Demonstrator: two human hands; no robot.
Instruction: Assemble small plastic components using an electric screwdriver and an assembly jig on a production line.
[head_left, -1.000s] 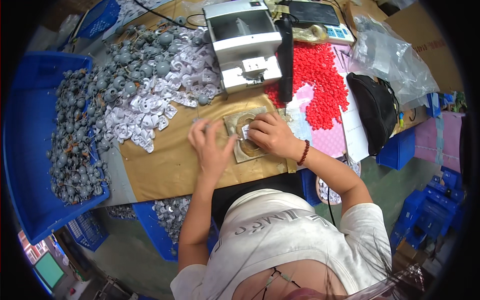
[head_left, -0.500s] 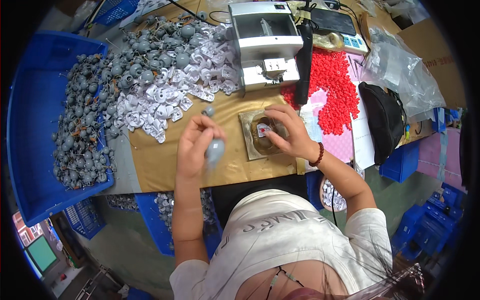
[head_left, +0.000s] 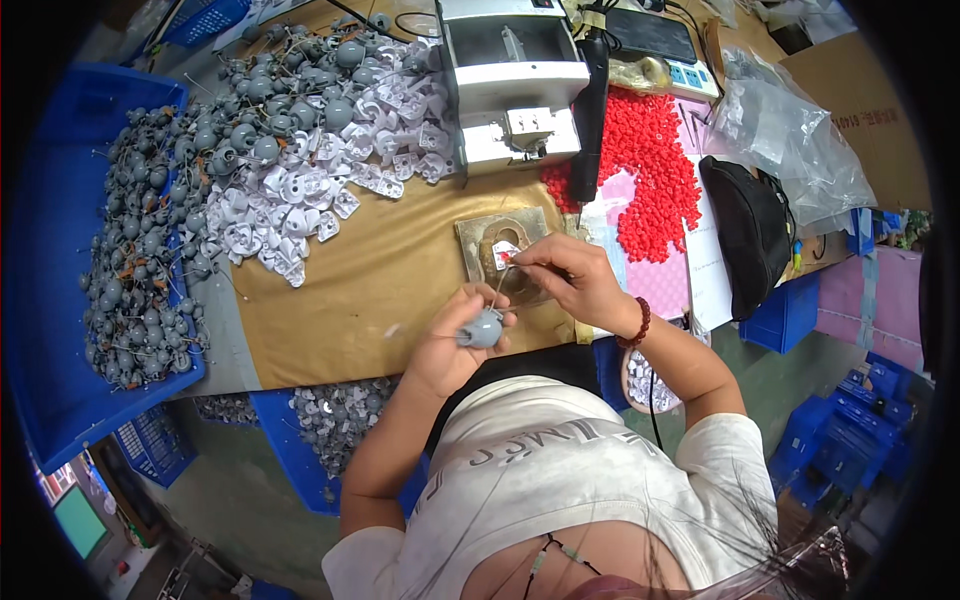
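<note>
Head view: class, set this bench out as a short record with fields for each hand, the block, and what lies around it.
Left hand: holds a grey ball with thin wire
Right hand: at the white piece; exact grip unclear
Block: square, white piece in its hollow
Left of block: white parts, grey balls, blue bin
Behind block: silver machine
Right of block: red parts, black pouch

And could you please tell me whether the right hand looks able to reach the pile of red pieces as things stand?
Probably yes: the pile of red pieces lies beyond the right hand, with flat sheets and nothing tall between, though that hand is at the small white part.
</note>
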